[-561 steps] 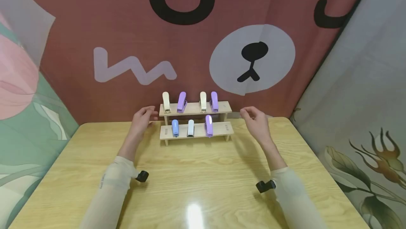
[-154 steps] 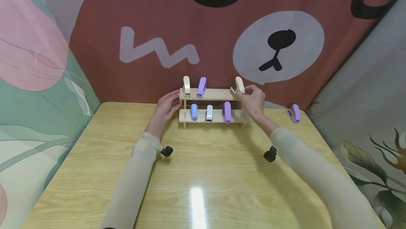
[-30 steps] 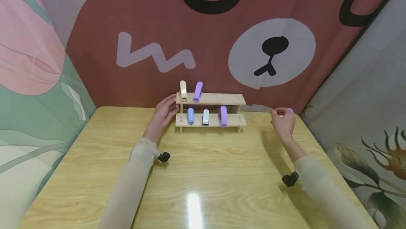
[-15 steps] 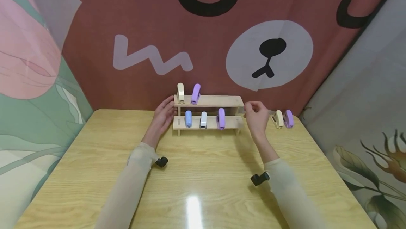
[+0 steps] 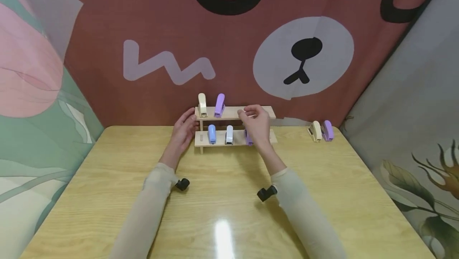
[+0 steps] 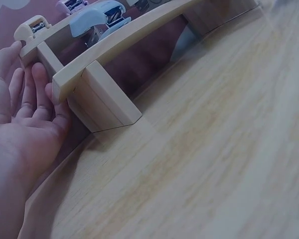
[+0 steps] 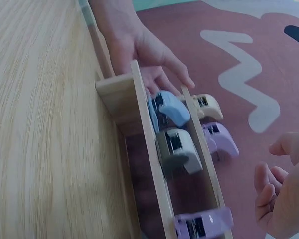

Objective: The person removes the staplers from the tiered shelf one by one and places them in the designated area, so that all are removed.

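A two-tier wooden stand [image 5: 233, 146] stands at the back of the table. On its upper board are a cream stapler [image 5: 202, 105] and a purple stapler [image 5: 220, 105]. The lower board carries a blue stapler [image 5: 212, 134], a white stapler [image 5: 229, 134] and another purple stapler [image 5: 248, 137], partly covered in the head view by my right hand [image 5: 257, 124]. That hand hovers empty before the upper board, fingers loosely bent. My left hand [image 5: 182, 133] holds the stand's left end; in the left wrist view its fingers [image 6: 41, 79] curve around the upper board's end.
On the table's [image 5: 215, 195] back right corner, a cream stapler [image 5: 315, 131] and a purple stapler [image 5: 328, 130] stand side by side. A printed curtain [image 5: 161, 103] hangs right behind the stand, and another curtain [image 5: 405, 103] borders the right side.
A purple and then a cream stapler went from the upper board's right half to the table's right corner. My right hand then came back leftward, empty. My left hand stays at the stand's end.
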`<state>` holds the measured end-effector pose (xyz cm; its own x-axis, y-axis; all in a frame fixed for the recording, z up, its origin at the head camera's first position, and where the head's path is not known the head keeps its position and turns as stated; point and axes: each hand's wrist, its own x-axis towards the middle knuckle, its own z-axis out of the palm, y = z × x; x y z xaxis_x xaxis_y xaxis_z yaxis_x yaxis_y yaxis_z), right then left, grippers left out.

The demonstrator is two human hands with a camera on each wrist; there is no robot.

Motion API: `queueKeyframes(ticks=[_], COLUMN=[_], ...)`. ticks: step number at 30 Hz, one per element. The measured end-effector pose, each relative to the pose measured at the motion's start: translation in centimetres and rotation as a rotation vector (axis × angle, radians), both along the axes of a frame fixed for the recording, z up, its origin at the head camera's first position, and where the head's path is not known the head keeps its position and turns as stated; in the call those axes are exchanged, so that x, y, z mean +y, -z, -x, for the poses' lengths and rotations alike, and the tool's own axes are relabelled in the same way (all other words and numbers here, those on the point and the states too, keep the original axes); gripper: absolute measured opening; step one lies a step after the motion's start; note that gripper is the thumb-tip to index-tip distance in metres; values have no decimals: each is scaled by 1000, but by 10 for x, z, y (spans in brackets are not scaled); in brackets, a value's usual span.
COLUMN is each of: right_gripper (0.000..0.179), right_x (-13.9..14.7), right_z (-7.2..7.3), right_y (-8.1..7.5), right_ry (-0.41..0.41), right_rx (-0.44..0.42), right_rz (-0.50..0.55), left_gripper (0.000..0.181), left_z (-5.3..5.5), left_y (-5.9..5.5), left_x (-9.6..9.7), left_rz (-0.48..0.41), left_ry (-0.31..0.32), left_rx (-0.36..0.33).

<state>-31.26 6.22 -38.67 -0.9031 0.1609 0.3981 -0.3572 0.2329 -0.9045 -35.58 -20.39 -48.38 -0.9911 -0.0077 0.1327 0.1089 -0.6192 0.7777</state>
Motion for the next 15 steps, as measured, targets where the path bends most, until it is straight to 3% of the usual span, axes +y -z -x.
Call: queueKeyframes(ticks=[8, 15], right_gripper=[29, 40], right_x=[-39, -53], right_z=[2, 2], right_y=[-5, 2], right_ry=[-22, -26], right_rx=[-18, -31], right_rz=[-106, -208], left_gripper=[42, 45], left_z=[-2, -1], left_y=[-2, 1], left_x=[-6, 0], left_rz=[-15, 2], left_ry=[1, 23], left_rx=[3, 7])
